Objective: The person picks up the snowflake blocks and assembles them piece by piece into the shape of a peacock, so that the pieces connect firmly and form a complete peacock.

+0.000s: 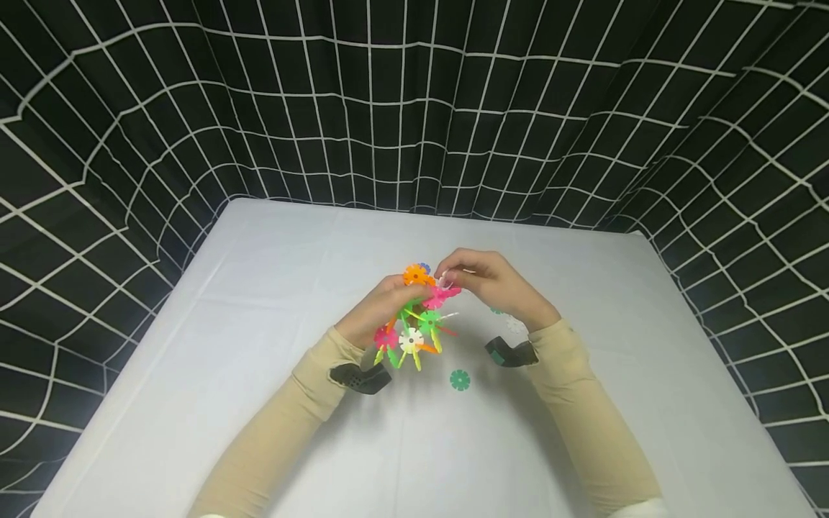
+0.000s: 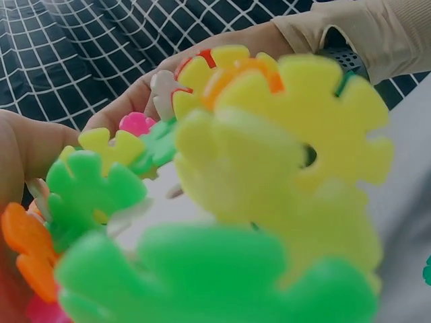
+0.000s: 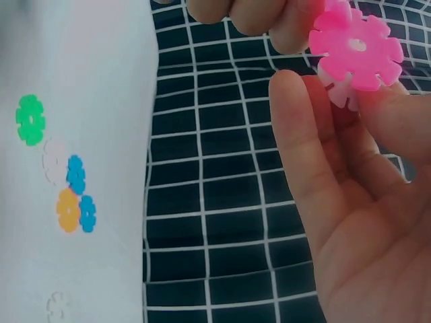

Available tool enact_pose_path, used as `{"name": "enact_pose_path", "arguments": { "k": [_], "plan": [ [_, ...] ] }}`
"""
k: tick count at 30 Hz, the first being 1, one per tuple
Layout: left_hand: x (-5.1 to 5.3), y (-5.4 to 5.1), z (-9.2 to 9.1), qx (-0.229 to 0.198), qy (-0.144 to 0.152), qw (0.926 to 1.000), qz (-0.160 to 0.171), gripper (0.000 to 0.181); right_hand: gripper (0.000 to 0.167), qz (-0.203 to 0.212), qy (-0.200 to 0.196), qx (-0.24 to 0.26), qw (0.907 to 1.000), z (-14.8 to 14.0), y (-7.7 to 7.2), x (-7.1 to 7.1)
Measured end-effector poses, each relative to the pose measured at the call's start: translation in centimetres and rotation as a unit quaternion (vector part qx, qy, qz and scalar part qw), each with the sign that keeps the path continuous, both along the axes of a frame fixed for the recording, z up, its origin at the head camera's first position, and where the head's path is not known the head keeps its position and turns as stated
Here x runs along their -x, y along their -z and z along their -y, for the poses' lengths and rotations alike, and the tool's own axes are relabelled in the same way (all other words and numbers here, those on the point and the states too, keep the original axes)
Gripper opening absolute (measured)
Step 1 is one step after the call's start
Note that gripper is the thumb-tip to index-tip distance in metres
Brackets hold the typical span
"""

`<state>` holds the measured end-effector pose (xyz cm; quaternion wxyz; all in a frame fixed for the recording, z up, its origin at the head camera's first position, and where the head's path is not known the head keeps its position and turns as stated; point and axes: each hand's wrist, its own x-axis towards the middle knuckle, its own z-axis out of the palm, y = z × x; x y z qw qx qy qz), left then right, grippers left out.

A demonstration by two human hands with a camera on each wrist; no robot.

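Note:
My left hand [image 1: 387, 298] grips a cluster of interlocking snowflake discs [image 1: 429, 321] in green, white, pink, orange and yellow, raised over the table. Yellow discs [image 2: 337, 121] and a green disc [image 2: 215, 276] on it fill the foreground of the left wrist view. At the cluster's upper right, my right hand [image 1: 492, 282] pinches a white snowflake disc [image 3: 341, 91] between thumb and fingers. It sits right against a pink disc [image 3: 357, 50]; whether their slots engage, I cannot tell. An orange disc [image 1: 415, 274] stands at the cluster's top. The left palm is largely hidden.
A loose green disc [image 1: 460, 380] lies on the white table [image 1: 291, 244] in front of the hands. Several more, including an orange disc [image 3: 68, 210] and a blue disc [image 3: 76, 175], lie on the cloth. Black gridded curtains [image 1: 401, 108] surround the far and side edges.

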<state>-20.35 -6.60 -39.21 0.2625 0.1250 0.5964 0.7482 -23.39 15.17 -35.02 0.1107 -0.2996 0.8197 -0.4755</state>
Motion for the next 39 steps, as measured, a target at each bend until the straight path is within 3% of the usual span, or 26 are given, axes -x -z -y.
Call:
{"name": "enact_pose_path", "arguments": {
  "k": [8,14,21,26,33,36,39],
  "plan": [
    [-0.1,-0.1,0.1,-0.021,0.013,0.9996,0.013,0.017,0.015,0.01,-0.007,0.006,0.9999,-0.1,0.1,0.1],
    [0.0,-0.1,0.3,-0.037,0.013,0.9991,0.015,0.016,0.014,0.017,-0.005,0.056,0.9983,0.4,0.7,0.3],
    [-0.1,-0.2,0.5,-0.043,-0.002,0.999,0.01,0.015,0.019,0.042,0.054,0.096,0.993,1.0,2.1,0.1],
    [0.0,-0.3,0.5,-0.036,-0.007,0.9993,0.008,0.015,0.021,0.011,0.076,0.095,0.9925,1.1,2.5,-0.4],
    [0.6,0.1,0.5,-0.029,0.005,0.9994,0.019,0.016,0.024,-0.046,0.102,0.041,0.9929,1.3,1.9,-1.4],
    [0.7,0.2,0.5,-0.031,0.003,0.9989,0.036,0.017,0.027,-0.031,0.102,0.029,0.9939,1.3,1.8,-1.4],
    [0.6,0.2,0.5,-0.019,-0.017,0.9989,0.039,0.019,0.033,0.005,0.1,0.025,0.9946,0.9,2.1,-1.3]
  ]
}}
